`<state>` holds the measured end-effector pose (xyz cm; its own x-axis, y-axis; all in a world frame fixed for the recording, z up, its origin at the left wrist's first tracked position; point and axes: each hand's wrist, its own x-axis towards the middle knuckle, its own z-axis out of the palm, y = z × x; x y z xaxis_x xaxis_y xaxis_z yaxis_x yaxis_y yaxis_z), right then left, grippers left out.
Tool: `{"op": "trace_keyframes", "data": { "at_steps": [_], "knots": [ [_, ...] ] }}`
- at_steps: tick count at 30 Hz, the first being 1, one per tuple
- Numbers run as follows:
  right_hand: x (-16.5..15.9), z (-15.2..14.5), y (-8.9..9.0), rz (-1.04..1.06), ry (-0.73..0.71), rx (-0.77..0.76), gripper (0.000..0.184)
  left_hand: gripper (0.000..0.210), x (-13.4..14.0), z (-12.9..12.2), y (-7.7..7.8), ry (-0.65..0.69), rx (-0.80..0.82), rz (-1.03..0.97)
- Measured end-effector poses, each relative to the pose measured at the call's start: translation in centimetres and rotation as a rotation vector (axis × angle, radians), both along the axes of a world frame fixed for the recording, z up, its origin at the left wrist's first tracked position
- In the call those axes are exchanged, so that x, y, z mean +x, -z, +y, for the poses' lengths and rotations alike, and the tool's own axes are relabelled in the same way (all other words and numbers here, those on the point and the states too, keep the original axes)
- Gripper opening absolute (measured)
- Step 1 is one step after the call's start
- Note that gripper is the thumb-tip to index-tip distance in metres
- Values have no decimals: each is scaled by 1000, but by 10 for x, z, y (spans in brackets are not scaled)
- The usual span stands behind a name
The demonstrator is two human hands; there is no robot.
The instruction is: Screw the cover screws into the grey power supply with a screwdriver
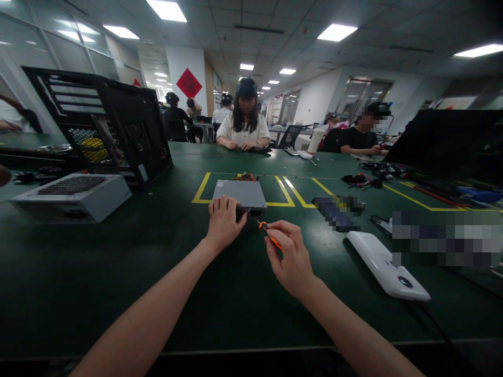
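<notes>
A grey computer power supply lies on the green table in front of me, with a bundle of coloured cables at its far side. My left hand grips its near left edge, fingers over the top and thumb at the near face. In my right hand is a screwdriver with an orange and black handle, pinched between thumb and fingers. Its thin shaft points toward the power supply's near face, by the socket. Whether the tip touches a screw I cannot tell.
On the left stand a black computer case and a second power supply. To the right are a white power bank, a dark blurred phone-like thing, loose cables and a black monitor. A person sits opposite.
</notes>
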<state>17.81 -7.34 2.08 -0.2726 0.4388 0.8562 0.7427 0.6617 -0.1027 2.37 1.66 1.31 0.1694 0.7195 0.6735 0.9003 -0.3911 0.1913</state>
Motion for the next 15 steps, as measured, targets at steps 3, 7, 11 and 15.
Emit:
{"op": "trace_keyframes", "data": {
  "at_steps": [3,7,11,15],
  "knots": [
    [1,1,2,14,-32,-8,45,26,0,0,0,-2,4,6],
    [3,1,2,-9,-7,-18,40,27,0,1,0,1,-1,2],
    [3,0,1,17,-40,-19,45,26,0,1,1,9,-5,-12],
    [1,0,-1,3,-24,7,47,25,0,1,1,4,9,-5]
  ]
}}
